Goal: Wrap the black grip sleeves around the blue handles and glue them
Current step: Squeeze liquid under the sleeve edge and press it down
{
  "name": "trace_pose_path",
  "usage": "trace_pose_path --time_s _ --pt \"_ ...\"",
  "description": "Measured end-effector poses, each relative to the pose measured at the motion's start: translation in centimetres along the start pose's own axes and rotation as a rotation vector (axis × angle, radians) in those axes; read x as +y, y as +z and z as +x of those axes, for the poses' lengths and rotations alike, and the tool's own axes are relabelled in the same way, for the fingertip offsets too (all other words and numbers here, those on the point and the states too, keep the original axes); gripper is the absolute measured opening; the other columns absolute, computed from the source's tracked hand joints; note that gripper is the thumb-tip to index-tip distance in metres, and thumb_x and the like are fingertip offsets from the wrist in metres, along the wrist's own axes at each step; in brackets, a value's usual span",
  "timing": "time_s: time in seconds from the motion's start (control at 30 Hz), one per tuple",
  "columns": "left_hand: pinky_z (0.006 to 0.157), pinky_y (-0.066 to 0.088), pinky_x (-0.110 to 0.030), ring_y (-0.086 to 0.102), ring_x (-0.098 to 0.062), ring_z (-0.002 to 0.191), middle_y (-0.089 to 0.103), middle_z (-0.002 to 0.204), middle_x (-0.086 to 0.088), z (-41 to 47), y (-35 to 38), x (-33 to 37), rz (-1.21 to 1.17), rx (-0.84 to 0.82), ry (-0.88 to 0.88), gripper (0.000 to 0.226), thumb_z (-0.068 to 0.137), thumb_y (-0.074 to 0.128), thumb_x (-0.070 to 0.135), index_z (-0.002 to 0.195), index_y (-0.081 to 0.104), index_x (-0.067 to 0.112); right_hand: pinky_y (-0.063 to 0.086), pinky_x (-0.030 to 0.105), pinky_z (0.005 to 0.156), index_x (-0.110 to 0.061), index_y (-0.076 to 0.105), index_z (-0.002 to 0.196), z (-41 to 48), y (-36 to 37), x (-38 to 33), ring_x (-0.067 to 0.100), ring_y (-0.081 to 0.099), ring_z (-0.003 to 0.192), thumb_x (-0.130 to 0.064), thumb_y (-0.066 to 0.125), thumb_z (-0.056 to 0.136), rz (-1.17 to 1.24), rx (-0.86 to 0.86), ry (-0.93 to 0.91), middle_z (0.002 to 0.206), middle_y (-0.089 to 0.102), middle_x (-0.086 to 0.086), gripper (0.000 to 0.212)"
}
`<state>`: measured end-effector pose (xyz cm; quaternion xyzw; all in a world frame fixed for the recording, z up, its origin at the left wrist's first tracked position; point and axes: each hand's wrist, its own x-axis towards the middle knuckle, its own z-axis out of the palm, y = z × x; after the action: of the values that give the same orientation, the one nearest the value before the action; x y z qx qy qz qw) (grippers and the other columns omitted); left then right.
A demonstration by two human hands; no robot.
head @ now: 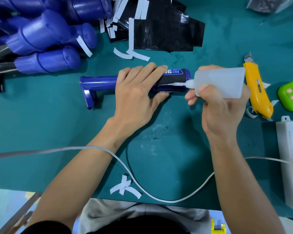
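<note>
- The left hand holds the blue handle and its black grip sleeve tight.
- The right hand squeezes the glue bottle, its tip touching the sleeve's seam.

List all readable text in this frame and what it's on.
"PRO TAP": on the black grip sleeve, upside down in this view; the rest is hidden under the left hand.
Dark label on the yellow utility knife: too small to read.
Orange label on the white power strip: blurred, unreadable.
</note>
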<state>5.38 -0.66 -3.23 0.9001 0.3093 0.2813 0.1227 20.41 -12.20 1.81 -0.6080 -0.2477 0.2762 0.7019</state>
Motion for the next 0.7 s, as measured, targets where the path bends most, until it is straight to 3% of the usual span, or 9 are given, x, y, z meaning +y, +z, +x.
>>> trace_pose_path --time_s 0.13,0.27,0.4,0.57,0.7 --pt "0.097 0.036 -0.035 0.061 -0.020 0.106 0.069 0.127 0.004 0.01 0.01 0.01 -0.001 0.003 -0.001 0.052 0.090 0.078 0.048 0.132 0.070 0.018 0.047 0.032 0.051 -0.024 0.078 0.069 0.15 -0.08 0.02 0.041 0.060 0.054 -0.006 0.061 0.074 -0.019 0.009 0.025 0.083 0.073 0.003 0.026" --pt "0.097 0.036 -0.036 0.060 -0.021 0.106 0.069 0.127 0.004 0.04 -0.02 0.02 -0.003 0.004 -0.001 0.052 0.090 0.077 0.049 0.131 0.070 0.018 0.049 0.029 0.051 -0.026 0.079 0.079 0.10 -0.19 -0.13 0.028 0.065 0.054 -0.006 0.060 0.079 0.021 0.008 0.014 0.077 0.073 0.000 0.028" --pt "0.097 0.035 -0.035 0.060 -0.020 0.106 0.070 0.126 0.004 0.05 -0.03 0.03 0.002 0.002 -0.004 0.053 0.089 0.077 0.049 0.131 0.070 0.018 0.048 0.030 0.052 -0.024 0.078 0.072 0.37 -0.35 -0.08 0.033 0.063 0.053 -0.006 0.060 0.076 -0.006 0.022 0.043 0.074 0.073 0.000 0.026" --pt "0.097 0.034 -0.035 0.060 -0.020 0.106 0.070 0.126 0.004 0.02 -0.05 0.13 0.002 0.003 0.001 0.053 0.090 0.077 0.049 0.131 0.070 0.018 0.049 0.029 0.051 -0.028 0.080 0.081 0.37 -0.51 -0.13 0.026 0.066 0.054 -0.004 0.060 0.080 0.038 0.015 0.030 0.075 0.073 -0.002 0.031" --pt "0.096 0.034 -0.035 0.060 -0.021 0.105 0.070 0.126 0.004 0.06 -0.11 0.06 0.005 0.005 0.000 0.053 0.089 0.077 0.050 0.131 0.070 0.018 0.049 0.028 0.051 -0.028 0.078 0.076 0.58 -0.65 -0.01 0.027 0.065 0.053 -0.003 0.060 0.078 -0.001 0.030 0.043 0.078 0.074 -0.002 0.031"
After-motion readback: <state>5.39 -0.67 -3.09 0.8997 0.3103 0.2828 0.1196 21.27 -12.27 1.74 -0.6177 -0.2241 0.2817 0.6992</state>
